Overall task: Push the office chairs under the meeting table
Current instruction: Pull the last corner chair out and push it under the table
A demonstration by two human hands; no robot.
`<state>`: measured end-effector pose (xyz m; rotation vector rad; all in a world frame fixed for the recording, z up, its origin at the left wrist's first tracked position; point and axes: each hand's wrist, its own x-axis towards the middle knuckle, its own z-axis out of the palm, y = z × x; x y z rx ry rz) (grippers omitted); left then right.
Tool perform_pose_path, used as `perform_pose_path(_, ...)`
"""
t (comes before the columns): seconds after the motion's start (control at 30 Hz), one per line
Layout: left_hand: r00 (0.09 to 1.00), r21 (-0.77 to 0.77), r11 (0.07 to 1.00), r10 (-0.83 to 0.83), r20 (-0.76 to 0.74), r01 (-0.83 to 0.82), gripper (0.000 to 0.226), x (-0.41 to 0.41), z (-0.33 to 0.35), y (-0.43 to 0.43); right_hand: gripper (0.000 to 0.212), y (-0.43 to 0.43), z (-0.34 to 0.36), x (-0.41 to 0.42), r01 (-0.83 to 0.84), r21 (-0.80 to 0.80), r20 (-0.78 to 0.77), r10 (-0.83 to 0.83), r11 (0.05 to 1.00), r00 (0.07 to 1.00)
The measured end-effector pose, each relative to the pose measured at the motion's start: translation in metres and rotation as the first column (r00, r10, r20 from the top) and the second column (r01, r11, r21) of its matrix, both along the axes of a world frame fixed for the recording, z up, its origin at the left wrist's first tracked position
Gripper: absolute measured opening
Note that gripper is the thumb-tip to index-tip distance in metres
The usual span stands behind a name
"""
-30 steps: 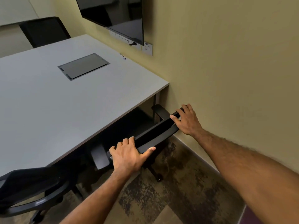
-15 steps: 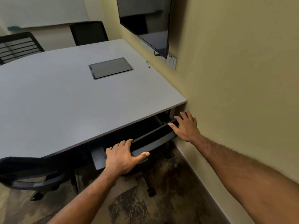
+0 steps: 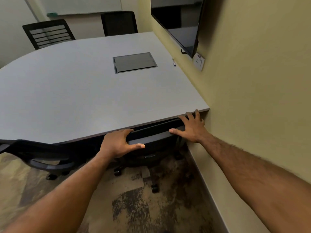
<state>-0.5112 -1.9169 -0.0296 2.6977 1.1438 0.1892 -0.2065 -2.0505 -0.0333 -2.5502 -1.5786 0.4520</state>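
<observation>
A black office chair (image 3: 151,138) stands against the near edge of the grey meeting table (image 3: 75,98), beside the right wall. Only the top of its backrest and its wheeled base show; the seat is hidden under the tabletop. My left hand (image 3: 117,143) grips the left end of the backrest top. My right hand (image 3: 191,128) lies on the right end, fingers spread over it and touching the table's edge. A second black chair (image 3: 38,153) stands at the left, its backrest just outside the table edge.
Two more black chairs (image 3: 48,33) (image 3: 119,22) stand at the table's far side. A dark cable hatch (image 3: 134,62) is set in the tabletop. A wall screen (image 3: 178,22) and socket (image 3: 199,62) hang on the yellow wall at right. Patterned carpet (image 3: 143,207) covers the floor.
The chair under my hands has rolled forward until its backrest meets the table edge; its armrest has gone under the top. My view has moved closer and to the right.
</observation>
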Motion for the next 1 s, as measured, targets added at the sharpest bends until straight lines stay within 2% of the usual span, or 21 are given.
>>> perform_pose_path(0.17,1.0,0.003,1.0,-0.017,0.002,0.017,0.104,0.014,0.001,0.015,0.135,0.017,0.004,0.019,-0.038,-0.034,-0.019,0.037,0.999,0.999)
perform_pose_path(0.37,1.0,-0.023,0.999,-0.028,-0.006,0.028,0.11,0.019,-0.002,0.035,0.134,0.031,-0.001,0.025,-0.049,-0.043,-0.02,0.048,0.998,0.999)
perform_pose_path(1.0,0.995,-0.024,0.995,-0.095,-0.006,0.095,0.111,0.018,-0.004,0.098,0.137,0.07,-0.002,0.015,0.021,-0.05,-0.018,-0.022,0.999,1.0)
